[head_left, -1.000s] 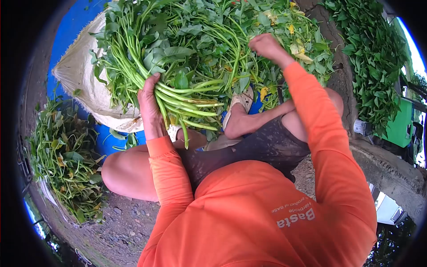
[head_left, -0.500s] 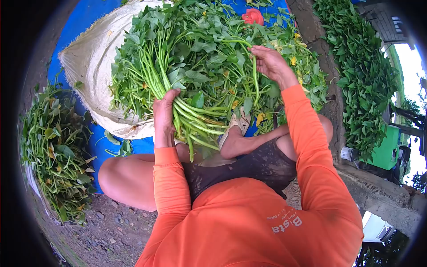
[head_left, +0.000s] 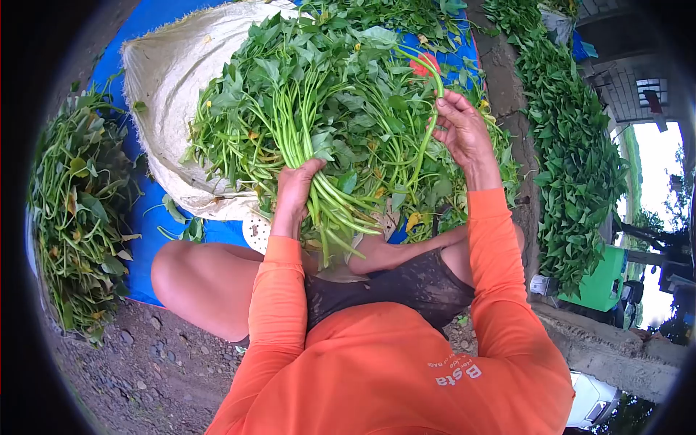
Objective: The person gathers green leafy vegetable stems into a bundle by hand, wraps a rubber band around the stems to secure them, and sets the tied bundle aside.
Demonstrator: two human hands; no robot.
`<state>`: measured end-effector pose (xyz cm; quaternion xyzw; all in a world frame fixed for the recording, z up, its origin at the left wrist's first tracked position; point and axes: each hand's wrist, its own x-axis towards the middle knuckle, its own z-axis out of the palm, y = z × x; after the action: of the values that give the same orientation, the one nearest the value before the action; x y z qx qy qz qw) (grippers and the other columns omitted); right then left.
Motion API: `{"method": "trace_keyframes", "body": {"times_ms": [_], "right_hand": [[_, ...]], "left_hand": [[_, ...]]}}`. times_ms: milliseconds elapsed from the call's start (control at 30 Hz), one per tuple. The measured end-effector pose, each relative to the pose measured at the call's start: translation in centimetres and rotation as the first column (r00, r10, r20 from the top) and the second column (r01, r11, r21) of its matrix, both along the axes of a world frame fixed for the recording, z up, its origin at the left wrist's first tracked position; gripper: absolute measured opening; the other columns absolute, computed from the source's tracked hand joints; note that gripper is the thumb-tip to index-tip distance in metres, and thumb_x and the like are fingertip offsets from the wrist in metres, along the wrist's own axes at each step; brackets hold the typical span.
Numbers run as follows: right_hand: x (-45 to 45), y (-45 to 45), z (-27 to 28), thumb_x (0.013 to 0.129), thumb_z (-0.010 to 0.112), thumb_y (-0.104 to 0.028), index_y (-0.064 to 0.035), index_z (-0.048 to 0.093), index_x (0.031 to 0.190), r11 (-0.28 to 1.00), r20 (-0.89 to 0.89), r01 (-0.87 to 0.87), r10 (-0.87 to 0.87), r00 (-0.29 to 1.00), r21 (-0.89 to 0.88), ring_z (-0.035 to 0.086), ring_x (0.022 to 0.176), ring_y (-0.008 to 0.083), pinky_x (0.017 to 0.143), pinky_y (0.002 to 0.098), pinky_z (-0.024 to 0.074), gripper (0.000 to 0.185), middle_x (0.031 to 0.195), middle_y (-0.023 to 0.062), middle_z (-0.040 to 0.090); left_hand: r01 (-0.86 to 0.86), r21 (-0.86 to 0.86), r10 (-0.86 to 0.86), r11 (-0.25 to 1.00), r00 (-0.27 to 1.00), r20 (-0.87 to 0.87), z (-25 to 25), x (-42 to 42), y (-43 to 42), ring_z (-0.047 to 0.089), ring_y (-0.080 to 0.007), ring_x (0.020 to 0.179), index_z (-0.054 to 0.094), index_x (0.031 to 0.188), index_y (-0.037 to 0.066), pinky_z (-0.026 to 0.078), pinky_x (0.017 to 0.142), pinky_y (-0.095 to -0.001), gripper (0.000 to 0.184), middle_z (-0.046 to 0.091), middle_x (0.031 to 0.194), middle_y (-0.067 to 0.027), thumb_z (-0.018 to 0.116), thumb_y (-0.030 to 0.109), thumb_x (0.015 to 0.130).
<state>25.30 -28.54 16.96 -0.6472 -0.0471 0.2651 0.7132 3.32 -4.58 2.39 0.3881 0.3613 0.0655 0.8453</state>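
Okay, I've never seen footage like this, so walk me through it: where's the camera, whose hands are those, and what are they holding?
There's no machine here: one seated person works with bare hands, filmed by a camera worn on their head, looking forward and down. The left hand grips a bunch of green stems. The right hand holds a single long stem. In front lies a heap of leafy greens, with pale sacking and a blue sheet underneath. Another pile of greens lies to the person's left.
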Motion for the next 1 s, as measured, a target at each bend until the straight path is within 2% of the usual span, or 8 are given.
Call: {"method": "trace_keyframes", "body": {"times_ms": [333,367,400,533,667,700,933,1000], "right_hand": [[-6.4,7.9,-4.4,0.097,0.080,-0.014,-0.0011,0.076,0.119,0.904,0.356,-0.053,0.221,0.908,-0.425,0.067,0.082,0.0129,0.075,0.0301,0.0568,0.026,0.095,0.0037,0.075],[-8.2,8.1,-7.5,0.097,0.080,-0.013,-0.0007,0.077,0.121,0.864,0.199,-0.172,0.296,0.934,-0.473,0.069,0.086,0.0161,0.080,0.0308,0.0568,0.028,0.099,0.0069,0.077],[-10.1,8.5,-9.7,0.096,0.080,-0.010,0.0002,0.077,0.119,0.828,0.097,-0.213,0.305,0.947,-0.519,0.065,0.074,0.0093,0.061,0.0276,0.0541,0.025,0.097,0.0051,0.076],[-12.2,7.6,-15.6,0.094,0.080,-0.005,0.0079,0.075,0.122,0.896,-0.030,-0.178,0.182,0.983,-0.406,0.071,0.096,0.0164,0.090,0.0296,0.0571,0.031,0.108,0.0126,0.079],[-14.0,7.6,-16.8,0.095,0.081,-0.007,0.0052,0.075,0.101,0.924,-0.192,-0.107,0.037,0.981,-0.368,0.067,0.072,0.0138,0.066,0.0309,0.0564,0.015,0.087,0.0071,0.075],[-14.6,7.8,-16.8,0.095,0.081,-0.008,0.0023,0.072,0.092,0.932,-0.243,-0.074,-0.016,0.970,-0.355,0.064,0.063,0.0133,0.054,0.0306,0.0510,0.014,0.080,0.0059,0.072],[-15.5,6.7,-20.2,0.100,0.074,-0.007,-0.0044,0.069,0.104,0.925,-0.528,-0.209,0.009,0.849,-0.319,0.071,0.075,0.0171,0.067,0.0315,0.0620,0.007,0.088,0.0055,0.072],[-15.9,6.3,-20.0,0.099,0.076,-0.012,-0.0042,0.071,0.106,0.894,-0.525,-0.297,0.084,0.847,-0.336,0.071,0.077,0.0157,0.069,0.0309,0.0619,0.012,0.087,0.0033,0.072]], "left_hand": [[-0.018,-0.064,0.021,0.998,0.999,0.039,-2.3,0.4,-2.7,0.070,-0.0168,0.071,0.074,0.104,-0.003,0.058,0.065,-0.0329,0.021,0.075,0.090,-0.0079,0.080,0.010,0.088],[-0.016,-0.124,0.023,0.992,0.998,0.057,-2.8,0.3,-3.3,0.071,-0.0175,0.073,0.073,0.106,-0.003,0.059,0.067,-0.0339,0.023,0.076,0.093,-0.0084,0.081,0.010,0.088],[-0.013,-0.183,0.027,0.983,0.997,0.075,-3.2,0.1,-3.9,0.073,-0.0183,0.076,0.073,0.108,-0.003,0.061,0.069,-0.0349,0.025,0.077,0.095,-0.0089,0.081,0.011,0.089],[-0.018,-0.343,0.054,0.939,0.994,0.096,-6.5,-0.8,-4.6,0.076,-0.0212,0.084,0.072,0.116,-0.002,0.065,0.077,-0.0381,0.032,0.078,0.103,-0.0106,0.081,0.016,0.092],[0.189,-0.596,-0.126,0.781,0.981,0.146,-7.1,-1.4,-3.1,0.077,-0.0240,0.086,0.071,0.118,0.002,0.068,0.077,-0.0398,0.027,0.077,0.104,-0.0115,0.075,0.024,0.102],[0.177,-0.580,-0.120,0.795,0.983,0.136,-8.1,-1.3,-3.2,0.076,-0.0223,0.083,0.070,0.119,0.002,0.067,0.073,-0.0375,0.029,0.077,0.103,-0.0106,0.078,0.022,0.100],[-0.056,0.021,0.059,0.998,0.981,-0.183,-6.7,-1.7,-6.0,0.075,-0.0205,0.079,0.071,0.110,-0.006,0.064,0.068,-0.0341,0.038,0.077,0.101,-0.0144,0.090,0.017,0.087],[0.138,-0.207,-0.187,0.969,0.953,-0.238,-7.6,-1.7,-4.0,0.075,-0.0260,0.071,0.073,0.107,-0.008,0.062,0.064,-0.0368,0.039,0.078,0.095,-0.0180,0.092,0.017,0.084]]}}
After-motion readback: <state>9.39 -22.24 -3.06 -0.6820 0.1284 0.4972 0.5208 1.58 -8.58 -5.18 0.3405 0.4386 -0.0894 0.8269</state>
